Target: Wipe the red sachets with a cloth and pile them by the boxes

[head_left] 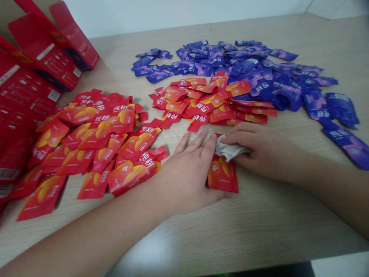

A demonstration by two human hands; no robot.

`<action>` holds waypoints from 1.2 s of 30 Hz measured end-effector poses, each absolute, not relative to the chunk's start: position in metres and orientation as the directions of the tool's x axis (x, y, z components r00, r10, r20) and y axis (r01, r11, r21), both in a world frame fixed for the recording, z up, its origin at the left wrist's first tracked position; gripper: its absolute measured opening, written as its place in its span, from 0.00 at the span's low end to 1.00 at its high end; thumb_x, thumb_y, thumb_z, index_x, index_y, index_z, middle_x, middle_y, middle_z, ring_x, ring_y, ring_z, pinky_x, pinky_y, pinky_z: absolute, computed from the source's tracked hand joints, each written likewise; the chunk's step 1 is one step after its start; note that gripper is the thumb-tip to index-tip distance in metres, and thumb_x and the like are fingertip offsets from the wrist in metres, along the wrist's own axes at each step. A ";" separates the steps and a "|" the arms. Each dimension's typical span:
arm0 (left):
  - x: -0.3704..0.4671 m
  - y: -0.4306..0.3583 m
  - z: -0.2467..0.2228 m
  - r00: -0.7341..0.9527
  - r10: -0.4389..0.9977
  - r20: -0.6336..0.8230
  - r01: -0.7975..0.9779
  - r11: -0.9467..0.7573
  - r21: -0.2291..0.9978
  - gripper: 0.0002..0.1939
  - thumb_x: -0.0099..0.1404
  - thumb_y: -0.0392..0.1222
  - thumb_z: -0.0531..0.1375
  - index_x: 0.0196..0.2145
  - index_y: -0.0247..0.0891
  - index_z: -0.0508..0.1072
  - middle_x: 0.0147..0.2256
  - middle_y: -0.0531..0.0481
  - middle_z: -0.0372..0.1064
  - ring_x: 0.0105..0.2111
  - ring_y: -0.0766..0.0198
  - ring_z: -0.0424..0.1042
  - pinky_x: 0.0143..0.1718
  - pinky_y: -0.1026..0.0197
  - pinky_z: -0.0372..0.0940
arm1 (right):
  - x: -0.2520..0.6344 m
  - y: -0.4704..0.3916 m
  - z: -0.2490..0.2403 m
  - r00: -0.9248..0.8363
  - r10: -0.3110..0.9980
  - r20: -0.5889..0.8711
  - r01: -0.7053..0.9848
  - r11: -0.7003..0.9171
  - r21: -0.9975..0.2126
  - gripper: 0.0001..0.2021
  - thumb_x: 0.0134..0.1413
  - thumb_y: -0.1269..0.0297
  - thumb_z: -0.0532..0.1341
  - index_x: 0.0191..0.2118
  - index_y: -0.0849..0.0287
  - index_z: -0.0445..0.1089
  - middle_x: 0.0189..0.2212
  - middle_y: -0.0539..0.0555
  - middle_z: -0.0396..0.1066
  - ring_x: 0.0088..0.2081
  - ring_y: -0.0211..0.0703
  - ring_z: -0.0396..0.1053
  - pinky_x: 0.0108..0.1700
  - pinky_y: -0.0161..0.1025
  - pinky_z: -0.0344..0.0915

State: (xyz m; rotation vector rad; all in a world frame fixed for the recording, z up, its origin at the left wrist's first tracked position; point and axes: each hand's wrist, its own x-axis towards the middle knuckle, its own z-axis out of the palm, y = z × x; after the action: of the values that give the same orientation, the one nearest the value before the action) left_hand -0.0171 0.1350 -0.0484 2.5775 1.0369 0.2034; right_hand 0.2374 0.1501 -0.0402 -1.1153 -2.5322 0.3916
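A red and orange sachet [222, 175] lies flat on the table between my hands. My left hand [193, 173] rests along its left side, fingers stretched out and apart, the thumb by its lower edge. In my right hand [259, 150] is a crumpled white tissue [231, 148], pressed on the upper part of that sachet and hiding some of it. Left of my left hand spreads a pile of red sachets [95, 130]. A second heap of red sachets [201, 102] lies just beyond my fingertips.
Many purple sachets [262, 82] are strewn across the back and right of the wooden table [245, 238]. Red cartons [52, 57] with raised flaps stand at the left edge. A white wall [173, 15] borders the far side.
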 end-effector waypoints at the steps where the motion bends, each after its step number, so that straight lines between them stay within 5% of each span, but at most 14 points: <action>1: -0.017 0.135 -0.049 0.721 0.693 -0.001 0.642 -0.667 0.378 0.63 0.65 0.70 0.68 0.79 0.26 0.46 0.77 0.25 0.49 0.80 0.39 0.44 0.80 0.35 0.39 | 0.233 0.145 -0.036 -0.668 0.720 0.189 0.593 0.668 -0.449 0.15 0.62 0.69 0.66 0.53 0.54 0.80 0.48 0.58 0.79 0.49 0.53 0.78 0.51 0.48 0.74; 5: -0.019 0.133 -0.049 0.743 0.669 0.000 0.617 -0.686 0.387 0.59 0.67 0.65 0.66 0.78 0.24 0.46 0.77 0.23 0.50 0.80 0.38 0.46 0.79 0.32 0.40 | 0.212 0.124 -0.021 -0.786 0.618 -0.004 0.487 0.615 -0.619 0.12 0.61 0.73 0.68 0.48 0.51 0.82 0.48 0.54 0.82 0.48 0.49 0.79 0.54 0.45 0.74; 9: -0.018 0.131 -0.050 0.732 0.681 0.000 0.635 -0.682 0.363 0.58 0.68 0.60 0.66 0.79 0.23 0.45 0.77 0.24 0.52 0.79 0.41 0.49 0.80 0.36 0.42 | 0.203 0.123 -0.021 -0.755 0.654 -0.040 0.569 0.624 -0.535 0.13 0.60 0.72 0.70 0.48 0.53 0.83 0.51 0.57 0.82 0.55 0.55 0.78 0.63 0.54 0.71; 17: -0.015 0.130 -0.049 0.715 0.698 0.034 0.651 -0.683 0.331 0.59 0.70 0.68 0.65 0.78 0.22 0.47 0.77 0.23 0.51 0.78 0.39 0.51 0.80 0.37 0.43 | 0.214 0.141 -0.023 -0.698 0.716 0.003 0.653 0.638 -0.409 0.22 0.57 0.76 0.65 0.57 0.58 0.80 0.60 0.62 0.78 0.62 0.61 0.74 0.69 0.59 0.67; 30: -0.016 0.132 -0.046 0.714 0.700 -0.003 0.668 -0.680 0.303 0.57 0.71 0.67 0.62 0.78 0.22 0.48 0.76 0.26 0.53 0.80 0.39 0.46 0.80 0.36 0.41 | 0.250 0.175 -0.052 -0.541 0.820 0.189 0.791 0.572 -0.216 0.14 0.65 0.64 0.61 0.53 0.57 0.78 0.49 0.61 0.81 0.51 0.62 0.79 0.52 0.55 0.75; 33: -0.021 0.133 -0.044 0.782 0.622 0.025 0.597 -0.761 0.255 0.46 0.76 0.58 0.60 0.78 0.28 0.53 0.75 0.28 0.58 0.80 0.35 0.44 0.79 0.32 0.40 | 0.253 0.176 -0.055 -0.454 0.847 0.276 0.805 0.523 -0.282 0.14 0.64 0.62 0.63 0.53 0.56 0.78 0.49 0.61 0.82 0.49 0.62 0.80 0.52 0.56 0.75; 36: -0.023 0.132 -0.041 0.880 0.475 0.014 0.458 -0.855 0.241 0.31 0.77 0.47 0.60 0.74 0.44 0.65 0.74 0.33 0.59 0.77 0.35 0.53 0.77 0.34 0.50 | 0.254 0.177 -0.055 -0.312 0.886 0.344 0.810 0.437 -0.390 0.11 0.63 0.61 0.65 0.50 0.52 0.78 0.45 0.57 0.83 0.44 0.59 0.80 0.47 0.54 0.75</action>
State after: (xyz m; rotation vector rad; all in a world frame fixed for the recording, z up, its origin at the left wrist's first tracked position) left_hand -0.0234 0.1316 -0.0415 2.8191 0.7103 0.1069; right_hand 0.2540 0.1770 -0.0551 -1.4235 -2.1851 0.1960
